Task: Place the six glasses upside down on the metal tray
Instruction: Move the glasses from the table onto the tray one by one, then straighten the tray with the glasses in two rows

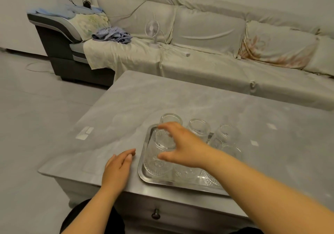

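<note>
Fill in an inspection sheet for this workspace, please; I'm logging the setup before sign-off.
Surface: grey marbled table, bare apart from the tray; a drawer knob shows on its front.
Job's things: metal tray near the front edge, with six clear glasses on it in two rows, bases up where visible.
Clutter: nothing seen on the table.
Hands: right hand spread over the near-left glass, grip unclear; left hand flat on the table, apart from the tray.
Cables: cord across the sofa back; another on the floor.
Surroundings: covered sofa, small fan, crumpled clothes.
</note>
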Motion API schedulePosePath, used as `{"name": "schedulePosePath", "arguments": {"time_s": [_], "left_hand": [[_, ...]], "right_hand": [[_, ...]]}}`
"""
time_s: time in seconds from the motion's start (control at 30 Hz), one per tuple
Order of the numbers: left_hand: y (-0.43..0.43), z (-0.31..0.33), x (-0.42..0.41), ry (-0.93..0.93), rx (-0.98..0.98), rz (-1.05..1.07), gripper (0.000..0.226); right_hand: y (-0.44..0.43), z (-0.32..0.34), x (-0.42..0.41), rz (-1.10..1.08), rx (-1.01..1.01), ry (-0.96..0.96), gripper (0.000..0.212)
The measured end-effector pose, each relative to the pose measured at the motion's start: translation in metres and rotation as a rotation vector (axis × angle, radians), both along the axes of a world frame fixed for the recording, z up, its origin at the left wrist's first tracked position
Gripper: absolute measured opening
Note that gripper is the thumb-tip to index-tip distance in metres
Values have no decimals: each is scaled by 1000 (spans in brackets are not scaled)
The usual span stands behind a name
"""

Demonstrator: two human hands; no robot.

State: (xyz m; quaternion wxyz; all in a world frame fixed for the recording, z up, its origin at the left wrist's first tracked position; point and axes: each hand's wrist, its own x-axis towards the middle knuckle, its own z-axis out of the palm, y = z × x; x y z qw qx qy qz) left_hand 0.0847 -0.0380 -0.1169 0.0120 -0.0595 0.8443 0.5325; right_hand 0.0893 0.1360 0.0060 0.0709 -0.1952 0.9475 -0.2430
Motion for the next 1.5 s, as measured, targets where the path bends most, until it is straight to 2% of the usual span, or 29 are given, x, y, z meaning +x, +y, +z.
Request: {"name": "schedulePosePath", "arguments": {"time_s": [0.23, 0.47, 0.53, 0.6, 0.67, 0.73, 0.8, 0.83, 0.93, 1.0, 1.13, 1.3, 1.5], "left_hand": [[4, 3, -2, 19, -56, 0, 30], [9, 6, -2, 54, -124, -13, 30], [9, 8, 0, 63, -143, -33, 30], [9, 8, 2, 71, -177, -72, 32], [8, 7, 3, 70, -169, -102, 35], [8, 7, 6, 60, -140, -112, 42], [10, 8, 10, 65, -107, -95, 52], [12, 8, 13, 75, -82, -77, 58], [27, 13, 22, 137, 12, -62, 76], [42, 18, 27, 167, 87, -96, 86], [67, 24, 26, 161, 173, -104, 96], [76, 23, 22, 189, 141, -94, 86], [89, 23, 22, 202, 152, -117, 85]], "right_hand": [[-6, -23, -4, -6, 161, 39, 71], [1, -31, -3, -50, 198, 99, 72], [8, -28, 8, -47, 125, 179, 68], [20, -24, 27, -74, -34, 349, 54], [45, -28, 46, -232, -204, 598, 35], [77, -37, 63, -506, -370, 734, 22], [112, -51, 72, -800, -497, 681, 19], [129, -61, 73, -906, -523, 578, 21], [162, -89, 69, -995, -551, 232, 29], [166, -104, 66, -1004, -622, 109, 31], [161, -122, 63, -1015, -843, 75, 32], [164, -125, 58, -1024, -1139, 19, 39], [169, -128, 56, -985, -1141, -5, 44]]}}
